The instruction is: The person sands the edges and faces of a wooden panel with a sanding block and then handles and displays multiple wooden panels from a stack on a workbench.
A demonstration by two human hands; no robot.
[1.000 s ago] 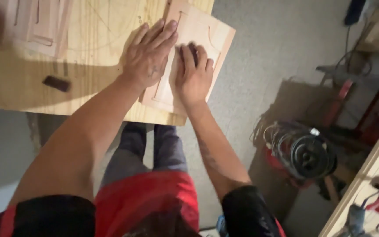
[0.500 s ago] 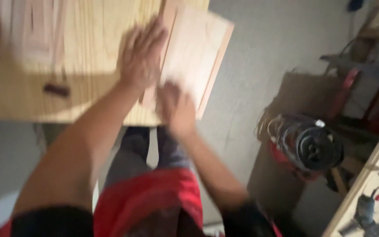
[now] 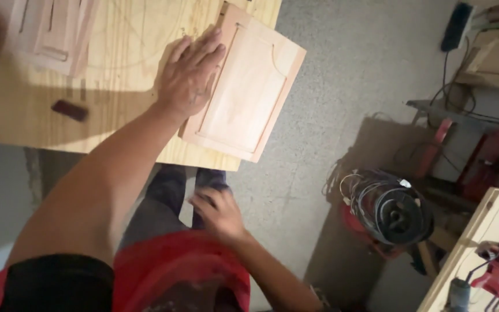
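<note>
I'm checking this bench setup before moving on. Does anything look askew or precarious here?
The small panelled wooden door lies at an angle, its far corner overhanging the plywood table edge above the floor. Only the left hand presses on it; the right hand is off it, down by the legs.

Door panel (image 3: 244,86): bare smooth wood, matt; plywood bench (image 3: 116,75) w/ visible grain
</note>
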